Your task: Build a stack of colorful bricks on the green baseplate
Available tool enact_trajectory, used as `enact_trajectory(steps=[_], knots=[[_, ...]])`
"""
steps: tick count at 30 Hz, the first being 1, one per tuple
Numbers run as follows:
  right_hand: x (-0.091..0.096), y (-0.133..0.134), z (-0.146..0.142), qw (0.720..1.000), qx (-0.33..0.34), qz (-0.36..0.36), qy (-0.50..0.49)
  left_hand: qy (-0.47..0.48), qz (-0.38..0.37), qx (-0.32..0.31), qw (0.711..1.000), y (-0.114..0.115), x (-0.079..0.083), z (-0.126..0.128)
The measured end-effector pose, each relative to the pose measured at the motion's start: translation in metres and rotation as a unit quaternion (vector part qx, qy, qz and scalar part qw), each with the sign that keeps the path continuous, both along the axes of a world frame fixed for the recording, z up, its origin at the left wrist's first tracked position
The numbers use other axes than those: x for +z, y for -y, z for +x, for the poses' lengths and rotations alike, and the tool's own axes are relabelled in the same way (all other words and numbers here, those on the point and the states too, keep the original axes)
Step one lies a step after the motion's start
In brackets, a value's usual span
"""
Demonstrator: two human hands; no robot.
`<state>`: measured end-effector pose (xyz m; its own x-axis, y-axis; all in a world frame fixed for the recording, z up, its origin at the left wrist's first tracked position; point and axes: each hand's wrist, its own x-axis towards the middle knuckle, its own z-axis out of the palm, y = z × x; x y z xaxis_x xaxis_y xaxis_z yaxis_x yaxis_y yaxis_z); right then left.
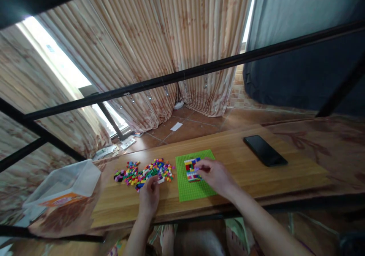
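A green baseplate lies on the wooden board, bearing a block of multicoloured toy bricks. Over that block, my right hand is closed in a pinch, with a small light purple brick at its fingertips. I cannot tell whether this brick touches the ones below it. To the left, my left hand has its fingers curled at the near edge of a loose pile of toy bricks. A white brick shows at the left fingertips. My right fingers hide part of the built block.
A black phone rests on the right side of the wooden board. A clear plastic box with an orange label stands at the left. Dark metal bars cross in front of the curtains. Papers lie on the tiled floor beyond.
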<state>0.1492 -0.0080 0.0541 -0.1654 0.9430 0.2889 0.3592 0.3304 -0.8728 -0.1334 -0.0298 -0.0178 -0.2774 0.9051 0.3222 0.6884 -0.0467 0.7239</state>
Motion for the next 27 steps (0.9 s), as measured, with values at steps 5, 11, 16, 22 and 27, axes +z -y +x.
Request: enact_trajectory(steps=[5,11,16,22,27], knots=[[-0.022,-0.012,0.038,0.999,-0.039,0.005,0.008,-0.076,0.066,0.019,0.995,0.016,0.0,0.014],[-0.036,-0.015,0.037,0.998,-0.031,0.033,0.049,-0.101,0.055,0.044,0.992,0.019,0.004,0.021],[-0.035,-0.022,0.025,0.994,-0.02,0.069,0.085,-0.109,0.054,0.066,0.99,0.018,0.004,0.023],[-0.038,-0.025,0.016,0.983,-0.018,0.085,0.161,-0.116,0.045,0.064,0.99,0.018,0.004,0.025],[-0.044,-0.028,0.015,0.993,-0.044,0.041,0.099,-0.124,0.04,0.06,0.99,0.018,0.002,0.024]])
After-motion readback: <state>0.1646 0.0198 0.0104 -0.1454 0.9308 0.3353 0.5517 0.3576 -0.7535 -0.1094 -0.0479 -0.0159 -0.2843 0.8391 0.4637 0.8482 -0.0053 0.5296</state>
